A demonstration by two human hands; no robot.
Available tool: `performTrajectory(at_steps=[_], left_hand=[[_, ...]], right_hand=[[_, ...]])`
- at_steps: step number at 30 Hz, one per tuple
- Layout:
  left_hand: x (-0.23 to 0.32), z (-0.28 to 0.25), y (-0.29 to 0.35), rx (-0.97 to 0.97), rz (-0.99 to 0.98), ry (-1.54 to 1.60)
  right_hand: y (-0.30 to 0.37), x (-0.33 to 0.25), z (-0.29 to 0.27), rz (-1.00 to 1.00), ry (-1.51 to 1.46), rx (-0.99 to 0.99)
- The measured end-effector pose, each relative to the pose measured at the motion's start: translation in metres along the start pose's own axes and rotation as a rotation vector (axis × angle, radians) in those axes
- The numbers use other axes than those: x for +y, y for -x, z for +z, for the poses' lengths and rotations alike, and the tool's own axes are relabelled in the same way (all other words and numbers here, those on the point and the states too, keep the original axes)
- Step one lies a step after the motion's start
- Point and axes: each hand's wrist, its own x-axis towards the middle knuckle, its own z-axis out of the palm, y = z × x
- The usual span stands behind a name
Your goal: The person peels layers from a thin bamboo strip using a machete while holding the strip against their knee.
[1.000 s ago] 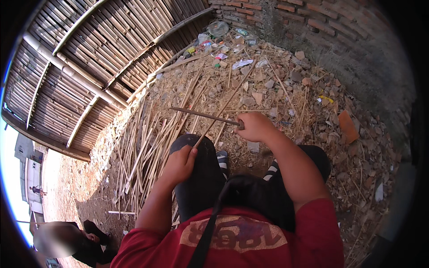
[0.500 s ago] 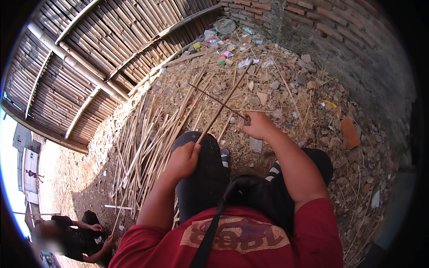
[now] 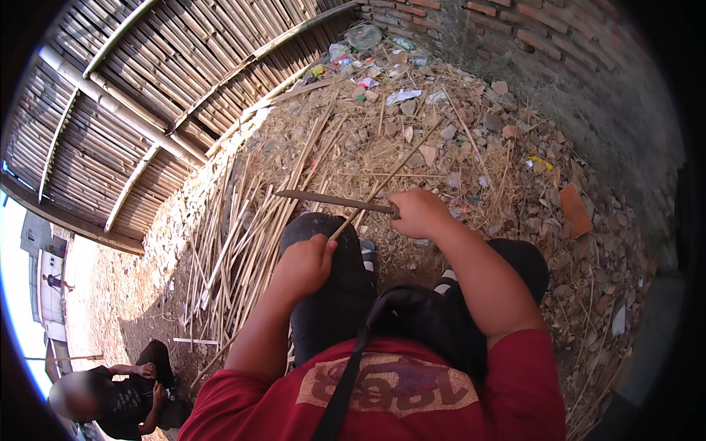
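My left hand [image 3: 303,266], closed above my left knee, grips the near end of a long thin bamboo strip [image 3: 403,163]. The strip slants away to the upper right, over the littered ground. In my right hand [image 3: 421,214] is the handle of a long knife [image 3: 327,198], its dark flat blade pointing left. The blade crosses the strip a little beyond my left hand; whether it touches the strip, I cannot tell. My right fingers wrap around the handle and hide most of it.
Many bamboo strips [image 3: 234,253] lie piled left of my knees. Rubble and litter [image 3: 404,95] spread ahead, below a brick wall [image 3: 566,51]. A bamboo-slat wall [image 3: 198,59] stands at upper left. Another person [image 3: 136,400] sits at lower left. An orange tile piece [image 3: 575,210] lies right.
My right hand has shifted slightly left, and the knife's blade has turned to show its broad side, lying more level. The strip's far end has swung right. The person's hands have moved closer together.
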Motion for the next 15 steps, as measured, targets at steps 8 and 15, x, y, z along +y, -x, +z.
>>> performTrajectory(at_steps=[8,15], left_hand=[[-0.007,0.0,-0.003,0.025,-0.055,0.063],[-0.004,-0.002,-0.002,-0.034,-0.005,0.046]], right_hand=[[-0.017,0.036,0.013,0.057,-0.138,0.158],[-0.017,0.049,0.005,0.262,-0.352,0.1]])
